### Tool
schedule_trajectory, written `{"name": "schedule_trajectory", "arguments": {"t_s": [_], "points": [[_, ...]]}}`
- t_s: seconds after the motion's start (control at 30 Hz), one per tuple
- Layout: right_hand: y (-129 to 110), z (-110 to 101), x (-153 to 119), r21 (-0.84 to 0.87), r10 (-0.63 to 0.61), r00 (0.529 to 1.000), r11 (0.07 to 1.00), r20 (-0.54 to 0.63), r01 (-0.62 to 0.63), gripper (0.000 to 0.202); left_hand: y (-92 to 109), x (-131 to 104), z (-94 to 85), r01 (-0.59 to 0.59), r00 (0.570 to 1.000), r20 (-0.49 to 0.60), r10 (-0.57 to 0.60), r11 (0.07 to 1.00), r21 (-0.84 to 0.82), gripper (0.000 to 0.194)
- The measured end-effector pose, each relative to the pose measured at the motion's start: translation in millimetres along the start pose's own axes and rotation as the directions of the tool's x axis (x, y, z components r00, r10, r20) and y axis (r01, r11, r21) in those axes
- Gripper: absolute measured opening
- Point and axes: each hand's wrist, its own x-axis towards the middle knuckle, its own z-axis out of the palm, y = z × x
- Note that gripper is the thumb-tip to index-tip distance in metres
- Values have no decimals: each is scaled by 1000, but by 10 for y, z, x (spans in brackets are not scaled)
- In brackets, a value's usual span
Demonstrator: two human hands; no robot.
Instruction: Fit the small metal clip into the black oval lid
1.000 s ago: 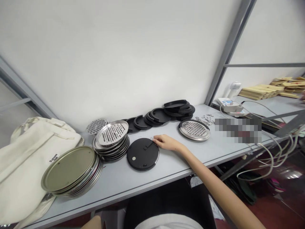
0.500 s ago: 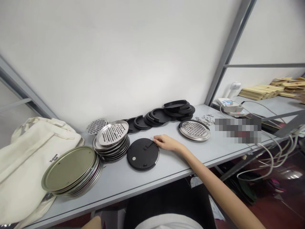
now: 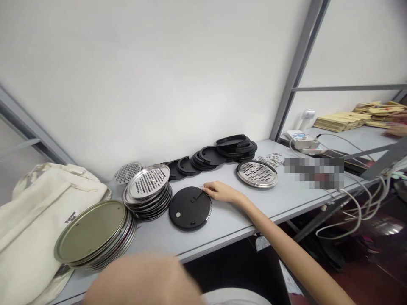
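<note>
My right hand point(image 3: 221, 192) pinches a thin metal wire hook point(image 3: 201, 187) at the upper right edge of a round black disc point(image 3: 187, 212). The disc lies flat, with a pale round spot and a narrow slot on its face; a shiny metal rim shows at its right side. A large blurred skin-coloured shape, apparently my left hand or arm point(image 3: 143, 279), rises at the bottom, its fingers not visible. Left of the disc stands a stack of round metal grater plates point(image 3: 151, 182). Behind my right hand lies another grater plate with a black rim point(image 3: 257, 173).
Black round holders point(image 3: 213, 155) overlap along the wall. Small metal hooks point(image 3: 270, 160) lie scattered right of them. Olive and metal round trays point(image 3: 92, 228) are stacked at left beside a cream bag point(image 3: 38, 228). White cables point(image 3: 359, 212) hang at right. Another person's hands point(image 3: 397, 123) show far right.
The blurred skin-coloured shape at the bottom has risen and grown larger in view. My right hand stays at the disc's edge. The camera has shifted slightly.
</note>
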Motion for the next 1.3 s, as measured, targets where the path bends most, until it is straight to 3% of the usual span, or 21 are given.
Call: {"name": "schedule_trajectory", "arguments": {"t_s": [0.1, 0.2, 0.3, 0.4, 0.53, 0.73, 1.13, 1.3], "points": [[1, 3, 4, 9, 8, 1000, 1000, 8, -8, 31, -316, 466, -92, 93, 994, -53, -96, 995, -43, 21], [8, 4, 5, 4, 10, 1000, 1000, 10, -10, 30, -769, 848, 7, 302, 906, -302, -296, 953, -30, 17], [16, 1, 5, -3, 6, 1000, 1000, 20, -6, 30, -1164, 1032, 184, 420, 840, -397, -370, 907, 44, 14], [17, -4, 6, -9, 3, 999, 1000, 33, -3, 31, -1380, 1086, 306, 457, 805, -437, -401, 889, 25, 11], [11, -2, 11, -15, -1, 999, 1000, 33, 2, 30, -1481, 1116, 357, 379, 831, -426, -357, 925, -36, 8], [23, 23, 23, -25, -2, 999, 1000, 37, 3, 30, -1570, 1147, 414, 362, 792, -513, -332, 931, -45, 12], [44, -25, 34, -47, -1, 996, 999, 90, 5, 28, -1595, 1154, 432, 333, 798, -532, -282, 943, 0, 11], [25, -45, 29, -35, -13, 994, 999, 110, 17, 29, -1594, 1149, 445, 341, 789, -538, -297, 940, -19, 25]]}}
